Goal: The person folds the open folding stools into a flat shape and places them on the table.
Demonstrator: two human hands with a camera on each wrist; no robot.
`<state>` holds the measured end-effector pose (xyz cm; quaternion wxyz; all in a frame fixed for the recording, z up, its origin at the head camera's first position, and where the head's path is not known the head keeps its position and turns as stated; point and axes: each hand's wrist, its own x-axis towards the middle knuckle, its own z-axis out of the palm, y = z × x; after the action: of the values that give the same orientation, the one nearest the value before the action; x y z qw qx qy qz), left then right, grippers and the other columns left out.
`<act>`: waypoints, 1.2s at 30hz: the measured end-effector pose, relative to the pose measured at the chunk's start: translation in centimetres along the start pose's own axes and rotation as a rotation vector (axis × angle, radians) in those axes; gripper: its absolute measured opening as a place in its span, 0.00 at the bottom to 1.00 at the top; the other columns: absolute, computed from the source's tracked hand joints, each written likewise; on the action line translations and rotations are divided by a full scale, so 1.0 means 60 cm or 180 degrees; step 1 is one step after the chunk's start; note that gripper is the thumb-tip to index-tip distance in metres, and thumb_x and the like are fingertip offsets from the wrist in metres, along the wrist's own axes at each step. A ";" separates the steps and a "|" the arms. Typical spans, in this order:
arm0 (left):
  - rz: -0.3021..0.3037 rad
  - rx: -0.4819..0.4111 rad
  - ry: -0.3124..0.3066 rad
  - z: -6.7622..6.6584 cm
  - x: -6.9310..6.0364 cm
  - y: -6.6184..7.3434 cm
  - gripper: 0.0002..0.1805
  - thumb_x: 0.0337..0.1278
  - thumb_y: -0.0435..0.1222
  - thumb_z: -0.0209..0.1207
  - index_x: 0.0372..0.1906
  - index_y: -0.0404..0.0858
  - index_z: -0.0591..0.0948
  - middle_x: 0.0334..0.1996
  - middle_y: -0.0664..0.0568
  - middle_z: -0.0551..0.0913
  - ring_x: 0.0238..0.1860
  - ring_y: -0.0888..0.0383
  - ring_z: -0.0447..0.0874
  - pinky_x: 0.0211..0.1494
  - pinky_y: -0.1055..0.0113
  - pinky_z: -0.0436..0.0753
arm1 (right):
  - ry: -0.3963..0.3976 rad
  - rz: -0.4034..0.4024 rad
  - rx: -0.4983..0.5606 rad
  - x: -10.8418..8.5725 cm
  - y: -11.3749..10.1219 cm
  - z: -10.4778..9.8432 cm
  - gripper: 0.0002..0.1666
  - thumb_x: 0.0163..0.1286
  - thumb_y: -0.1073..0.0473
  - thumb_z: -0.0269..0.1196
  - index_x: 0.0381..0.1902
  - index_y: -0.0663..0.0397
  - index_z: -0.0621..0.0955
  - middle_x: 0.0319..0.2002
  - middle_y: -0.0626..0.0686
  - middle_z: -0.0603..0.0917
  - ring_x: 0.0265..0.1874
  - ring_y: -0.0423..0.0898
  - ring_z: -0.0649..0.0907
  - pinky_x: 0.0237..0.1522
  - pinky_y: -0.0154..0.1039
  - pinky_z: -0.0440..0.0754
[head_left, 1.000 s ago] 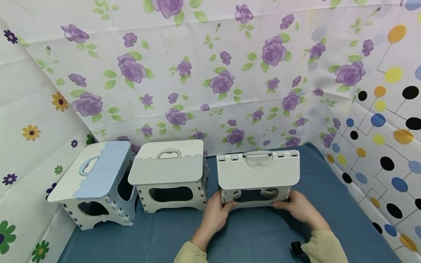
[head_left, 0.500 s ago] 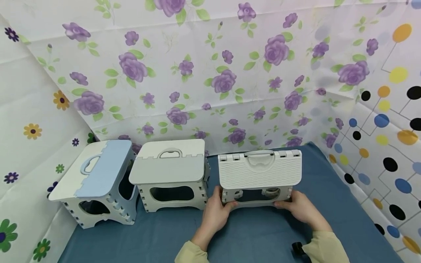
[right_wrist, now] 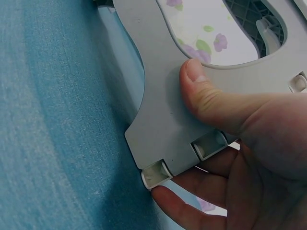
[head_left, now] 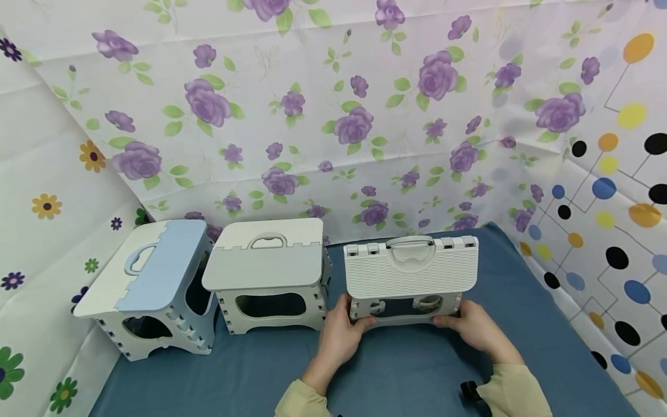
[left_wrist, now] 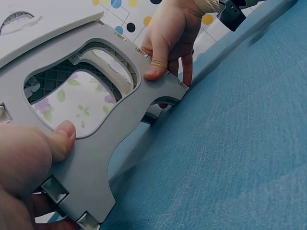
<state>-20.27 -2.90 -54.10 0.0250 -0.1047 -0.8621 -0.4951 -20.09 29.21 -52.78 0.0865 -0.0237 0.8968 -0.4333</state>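
Observation:
A white folding stool (head_left: 411,272) with a ribbed top and a raised handle stands at the right of the row in the head view. My left hand (head_left: 339,336) grips its lower left leg, and my right hand (head_left: 476,330) grips the lower right one. In the left wrist view the thumb of the left hand (left_wrist: 29,167) lies on the grey side panel (left_wrist: 96,167), with fingers behind the edge. The right wrist view has the right hand (right_wrist: 249,129) pinching the panel (right_wrist: 168,115) near its foot, thumb in front and fingers around the hinge edge.
Left of it stand a grey-and-white stool (head_left: 266,269) and, farther left, a blue-and-white stool (head_left: 156,272). All rest on a blue cloth (head_left: 396,376). Flowered sheets (head_left: 312,116) hang behind, and a dotted sheet (head_left: 625,231) hangs at the right. A black wrist device (head_left: 471,391) is by the right sleeve.
The head view has shifted slightly. Both hands keep their grip on the stool, which has not visibly moved on the cloth.

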 end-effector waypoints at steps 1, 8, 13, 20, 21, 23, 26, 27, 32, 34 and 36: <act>-0.0010 0.0000 -0.0002 0.000 0.000 0.000 0.29 0.65 0.48 0.75 0.62 0.42 0.77 0.53 0.50 0.88 0.50 0.53 0.89 0.48 0.54 0.84 | -0.0007 0.0003 0.0005 0.000 0.000 0.000 0.34 0.71 0.47 0.75 0.63 0.66 0.83 0.52 0.59 0.90 0.50 0.55 0.89 0.49 0.56 0.85; -0.0035 -0.0004 -0.0023 -0.001 0.001 -0.002 0.26 0.65 0.47 0.75 0.58 0.41 0.78 0.49 0.51 0.89 0.46 0.55 0.88 0.44 0.56 0.83 | -0.0011 -0.0004 0.0008 0.000 0.003 -0.001 0.32 0.71 0.46 0.75 0.61 0.65 0.84 0.51 0.57 0.90 0.49 0.53 0.89 0.48 0.55 0.85; -0.0036 0.0037 -0.0011 -0.001 0.001 -0.003 0.26 0.64 0.49 0.75 0.57 0.42 0.79 0.47 0.53 0.89 0.43 0.58 0.88 0.41 0.59 0.82 | -0.0016 0.0009 0.0025 -0.001 0.003 0.000 0.32 0.71 0.47 0.75 0.61 0.65 0.84 0.51 0.57 0.90 0.49 0.52 0.88 0.48 0.53 0.85; -0.0081 0.0035 -0.0009 -0.002 0.003 -0.003 0.27 0.62 0.50 0.76 0.59 0.43 0.80 0.48 0.53 0.90 0.42 0.60 0.88 0.42 0.60 0.83 | -0.0044 0.0013 0.0024 -0.002 0.002 -0.001 0.31 0.71 0.47 0.75 0.60 0.66 0.85 0.51 0.58 0.90 0.46 0.50 0.87 0.43 0.49 0.82; -0.0087 0.0034 -0.0010 -0.002 0.003 -0.003 0.27 0.62 0.51 0.76 0.58 0.43 0.80 0.47 0.53 0.90 0.41 0.60 0.87 0.41 0.60 0.83 | -0.0049 0.0015 0.0027 -0.002 0.003 -0.002 0.31 0.71 0.47 0.75 0.60 0.66 0.85 0.51 0.58 0.90 0.47 0.50 0.87 0.44 0.49 0.82; -0.0079 0.0056 0.0038 -0.003 0.002 -0.003 0.27 0.61 0.52 0.77 0.57 0.43 0.82 0.46 0.54 0.90 0.40 0.62 0.87 0.40 0.61 0.82 | -0.0062 0.0002 0.0019 -0.001 0.006 -0.002 0.33 0.71 0.45 0.75 0.62 0.65 0.84 0.52 0.58 0.89 0.48 0.51 0.88 0.45 0.51 0.83; -0.0037 0.0156 0.0155 -0.005 0.002 -0.001 0.25 0.57 0.53 0.79 0.51 0.44 0.85 0.40 0.57 0.88 0.35 0.64 0.83 0.37 0.64 0.80 | -0.0093 -0.0030 0.0022 0.001 0.011 -0.004 0.36 0.71 0.44 0.75 0.63 0.66 0.83 0.53 0.59 0.89 0.49 0.53 0.88 0.47 0.53 0.85; -0.0025 0.0201 0.0200 -0.006 0.002 0.001 0.25 0.55 0.54 0.80 0.49 0.44 0.85 0.39 0.58 0.87 0.33 0.64 0.81 0.35 0.64 0.79 | -0.0101 -0.0032 0.0026 0.001 0.012 -0.005 0.37 0.71 0.43 0.75 0.64 0.66 0.82 0.53 0.59 0.89 0.50 0.54 0.88 0.47 0.54 0.85; 0.0009 0.0410 0.0399 -0.005 -0.001 0.015 0.25 0.53 0.51 0.82 0.43 0.41 0.82 0.36 0.55 0.76 0.32 0.61 0.74 0.35 0.63 0.77 | -0.0102 -0.0007 0.0020 0.000 0.010 -0.007 0.38 0.70 0.44 0.76 0.64 0.67 0.82 0.52 0.59 0.89 0.48 0.53 0.88 0.45 0.52 0.85; 0.0001 0.0463 0.0449 -0.002 -0.002 0.019 0.26 0.53 0.49 0.82 0.45 0.40 0.80 0.38 0.54 0.75 0.34 0.60 0.74 0.36 0.62 0.77 | -0.0091 0.0017 0.0007 -0.002 0.008 -0.010 0.39 0.69 0.44 0.77 0.65 0.68 0.81 0.53 0.60 0.89 0.48 0.54 0.88 0.45 0.53 0.85; -0.0001 0.0476 0.0462 0.002 -0.003 0.022 0.28 0.54 0.48 0.82 0.48 0.39 0.77 0.42 0.52 0.74 0.37 0.59 0.75 0.38 0.60 0.78 | -0.0066 0.0047 0.0010 -0.003 0.007 -0.014 0.42 0.67 0.44 0.78 0.67 0.68 0.79 0.54 0.62 0.88 0.50 0.56 0.88 0.47 0.54 0.86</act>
<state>-19.79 -2.17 -53.08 0.0950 -0.0662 -0.8926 -0.4357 -20.06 30.16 -52.58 0.0990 -0.0213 0.8953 -0.4337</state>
